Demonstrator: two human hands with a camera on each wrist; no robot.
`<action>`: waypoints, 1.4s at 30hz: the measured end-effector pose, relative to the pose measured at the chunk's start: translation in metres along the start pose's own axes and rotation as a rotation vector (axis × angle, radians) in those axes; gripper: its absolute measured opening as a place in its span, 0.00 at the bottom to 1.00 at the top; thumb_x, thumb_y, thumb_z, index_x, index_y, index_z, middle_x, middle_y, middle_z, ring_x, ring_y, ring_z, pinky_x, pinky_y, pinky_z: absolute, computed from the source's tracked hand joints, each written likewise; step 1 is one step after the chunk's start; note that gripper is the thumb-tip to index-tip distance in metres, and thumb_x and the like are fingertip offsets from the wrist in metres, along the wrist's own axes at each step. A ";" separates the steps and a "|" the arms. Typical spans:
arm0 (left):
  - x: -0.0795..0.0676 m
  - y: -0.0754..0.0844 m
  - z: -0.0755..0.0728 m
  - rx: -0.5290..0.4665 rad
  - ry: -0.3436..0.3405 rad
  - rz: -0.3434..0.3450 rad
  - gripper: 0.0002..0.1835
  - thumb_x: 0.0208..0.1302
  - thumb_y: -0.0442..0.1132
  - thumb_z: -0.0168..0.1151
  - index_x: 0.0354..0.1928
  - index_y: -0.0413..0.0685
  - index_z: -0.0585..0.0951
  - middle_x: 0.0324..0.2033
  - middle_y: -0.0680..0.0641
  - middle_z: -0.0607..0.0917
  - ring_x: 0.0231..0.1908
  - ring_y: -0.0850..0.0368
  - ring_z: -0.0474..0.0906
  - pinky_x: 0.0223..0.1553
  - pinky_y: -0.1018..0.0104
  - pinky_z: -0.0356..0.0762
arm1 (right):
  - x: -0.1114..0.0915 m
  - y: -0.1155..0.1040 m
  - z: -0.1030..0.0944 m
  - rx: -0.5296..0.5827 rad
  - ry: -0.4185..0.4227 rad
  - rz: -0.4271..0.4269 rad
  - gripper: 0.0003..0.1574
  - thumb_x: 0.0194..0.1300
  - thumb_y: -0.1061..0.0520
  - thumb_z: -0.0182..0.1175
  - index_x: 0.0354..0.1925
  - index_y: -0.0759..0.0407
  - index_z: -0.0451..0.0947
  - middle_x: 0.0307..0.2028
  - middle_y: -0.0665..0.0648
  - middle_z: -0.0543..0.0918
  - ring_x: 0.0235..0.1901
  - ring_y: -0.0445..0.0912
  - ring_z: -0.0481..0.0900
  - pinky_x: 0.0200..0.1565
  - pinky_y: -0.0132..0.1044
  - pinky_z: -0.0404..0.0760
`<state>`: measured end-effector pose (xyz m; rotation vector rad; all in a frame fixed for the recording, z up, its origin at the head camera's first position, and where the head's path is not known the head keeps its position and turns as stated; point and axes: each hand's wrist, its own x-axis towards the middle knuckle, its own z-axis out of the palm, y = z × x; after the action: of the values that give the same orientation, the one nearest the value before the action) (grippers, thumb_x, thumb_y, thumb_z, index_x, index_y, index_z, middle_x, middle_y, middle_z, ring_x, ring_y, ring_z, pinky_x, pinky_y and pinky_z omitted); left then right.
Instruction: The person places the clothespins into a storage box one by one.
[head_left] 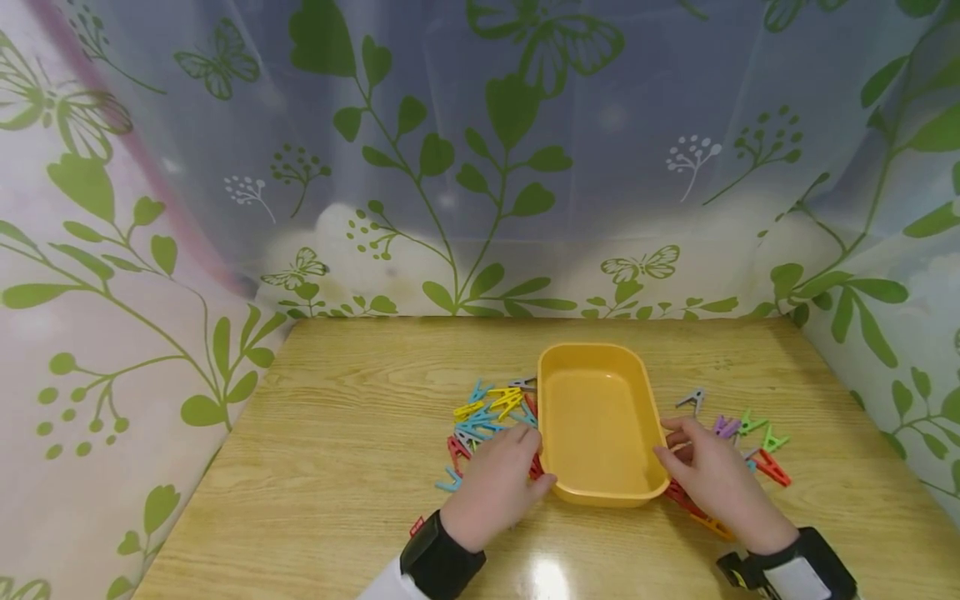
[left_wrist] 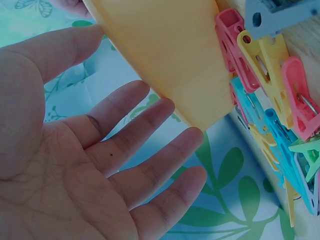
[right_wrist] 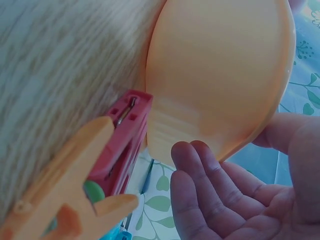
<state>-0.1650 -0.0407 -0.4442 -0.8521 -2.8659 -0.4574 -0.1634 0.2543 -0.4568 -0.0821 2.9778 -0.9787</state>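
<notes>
The tray (head_left: 596, 417) before me looks like smooth plastic with a soft sheen, and my clothes pegs (left_wrist: 267, 80) are plastic too, with metal wire springs (right_wrist: 126, 111). My tabletop (head_left: 337, 467) shows wood grain under a finish glossy enough to throw back a bright patch of light. The printed sheeting (head_left: 615, 175) behind looks thin, smooth and faintly shiny; my wristband (head_left: 444, 560) is matt, my sleeve (head_left: 392, 585) cloth.

Both hands (head_left: 495, 483) are bare. A wide black band (head_left: 444, 557) with a small red tag (head_left: 417, 527) circles the left wrist above a white sleeve (head_left: 392, 583); the right wrist wears a bulky black strap (head_left: 817, 552) with a pale panel (head_left: 798, 579).
</notes>
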 end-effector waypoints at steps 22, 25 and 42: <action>-0.004 0.001 -0.003 0.011 -0.036 -0.004 0.21 0.65 0.53 0.72 0.50 0.48 0.81 0.40 0.54 0.81 0.40 0.59 0.78 0.39 0.66 0.77 | -0.005 0.001 0.010 0.058 0.049 -0.039 0.24 0.72 0.60 0.62 0.60 0.70 0.71 0.45 0.66 0.85 0.39 0.54 0.88 0.38 0.45 0.86; -0.003 0.002 -0.005 0.011 -0.044 -0.004 0.21 0.65 0.54 0.72 0.51 0.48 0.81 0.40 0.54 0.81 0.40 0.59 0.78 0.39 0.67 0.77 | -0.004 0.001 0.009 0.064 0.038 -0.022 0.24 0.72 0.59 0.61 0.60 0.70 0.70 0.46 0.66 0.84 0.40 0.53 0.88 0.39 0.45 0.86; 0.003 -0.003 0.001 -0.104 0.013 -0.049 0.25 0.67 0.50 0.71 0.56 0.43 0.78 0.47 0.48 0.82 0.44 0.56 0.81 0.41 0.67 0.80 | -0.004 0.000 0.010 0.068 0.024 -0.005 0.23 0.72 0.59 0.59 0.60 0.70 0.70 0.47 0.66 0.84 0.40 0.51 0.87 0.38 0.44 0.86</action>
<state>-0.1691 -0.0407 -0.4456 -0.7928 -2.8787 -0.6193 -0.1594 0.2489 -0.4646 -0.0786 2.9633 -1.0882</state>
